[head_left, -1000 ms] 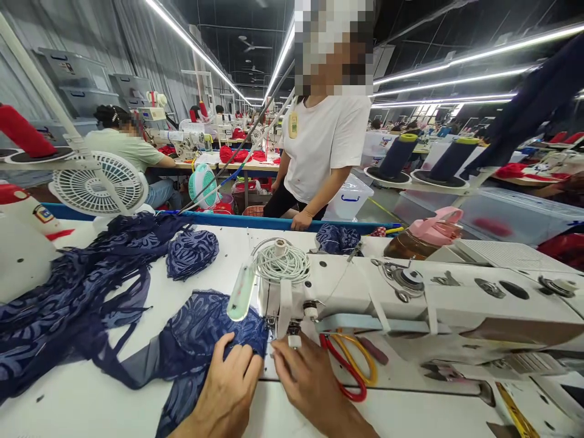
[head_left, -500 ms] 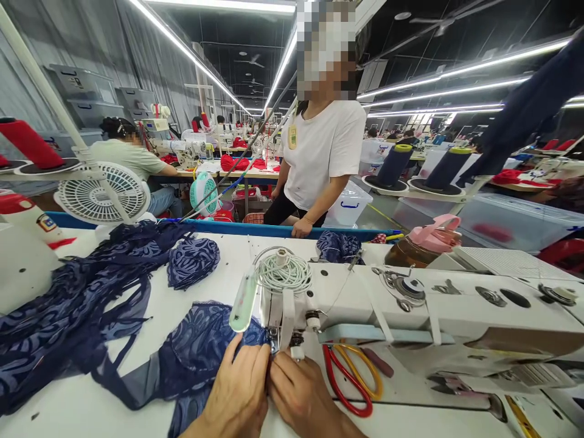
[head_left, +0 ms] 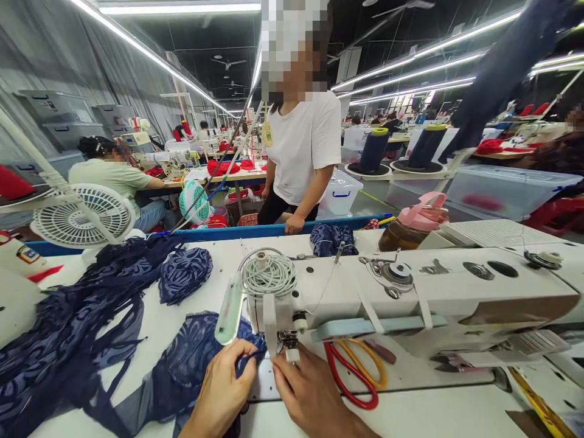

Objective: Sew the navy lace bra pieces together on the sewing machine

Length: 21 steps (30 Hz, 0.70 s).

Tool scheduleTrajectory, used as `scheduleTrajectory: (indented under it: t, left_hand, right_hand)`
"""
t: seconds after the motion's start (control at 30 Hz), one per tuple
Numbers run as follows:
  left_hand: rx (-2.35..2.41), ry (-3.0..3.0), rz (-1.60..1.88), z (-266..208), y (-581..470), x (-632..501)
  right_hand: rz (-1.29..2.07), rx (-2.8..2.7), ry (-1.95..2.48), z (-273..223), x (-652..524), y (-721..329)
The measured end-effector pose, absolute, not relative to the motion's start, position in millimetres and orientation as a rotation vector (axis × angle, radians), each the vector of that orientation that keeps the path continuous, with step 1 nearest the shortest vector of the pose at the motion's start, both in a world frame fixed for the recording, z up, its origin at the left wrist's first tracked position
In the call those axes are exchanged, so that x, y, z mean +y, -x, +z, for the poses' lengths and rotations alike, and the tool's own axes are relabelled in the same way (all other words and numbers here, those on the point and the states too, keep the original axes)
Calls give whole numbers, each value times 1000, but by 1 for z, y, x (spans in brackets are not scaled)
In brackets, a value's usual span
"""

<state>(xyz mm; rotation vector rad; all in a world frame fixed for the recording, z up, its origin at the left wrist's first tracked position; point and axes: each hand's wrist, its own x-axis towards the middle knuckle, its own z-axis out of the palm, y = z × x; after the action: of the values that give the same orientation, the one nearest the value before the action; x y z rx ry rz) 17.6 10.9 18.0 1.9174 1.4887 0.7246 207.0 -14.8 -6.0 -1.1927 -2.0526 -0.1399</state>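
My left hand (head_left: pixel 223 383) pinches an edge of navy lace fabric (head_left: pixel 194 347) between thumb and fingers, just left of the needle area of a white sewing machine (head_left: pixel 337 292). The rest of that fabric spreads leftward over the table. Close to the presser foot, my right hand (head_left: pixel 310 389) has its fingers bent and pressed together; whatever they hold is hidden. A strip of bare metal plate shows between the two hands. Beside the right hand, under the machine arm, lie red-handled scissors (head_left: pixel 353 380) and a yellow-handled pair (head_left: pixel 369 365).
Navy lace pieces (head_left: pixel 68 304) heap on the left, near a stack of lace cups (head_left: pixel 185 274). A coil of pale cord (head_left: pixel 268 274) sits on the machine head. A pink-lidded bottle (head_left: pixel 413 222) stands behind the machine. Across the table stands a person in a white shirt (head_left: pixel 303 146).
My hands have moved apart, the left pulling slightly left with the fabric edge in its fingers. The fabric edge has come away from the needle area. The camera view has turned a little right.
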Motion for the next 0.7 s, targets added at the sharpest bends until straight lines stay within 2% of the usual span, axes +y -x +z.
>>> scheduleTrajectory:
  t: [0.1, 0.37, 0.7]
  left_hand:
    - [1447, -1798, 657, 19, -16, 15]
    - [1348, -1757, 824, 10, -18, 17]
    - [1227, -2831, 1094, -9, -27, -9]
  right_hand:
    - [-120, -2073, 1211, -8, -17, -206]
    - [32, -2269, 1226, 1, -18, -203]
    - [0, -2105, 1195, -8, -17, -211]
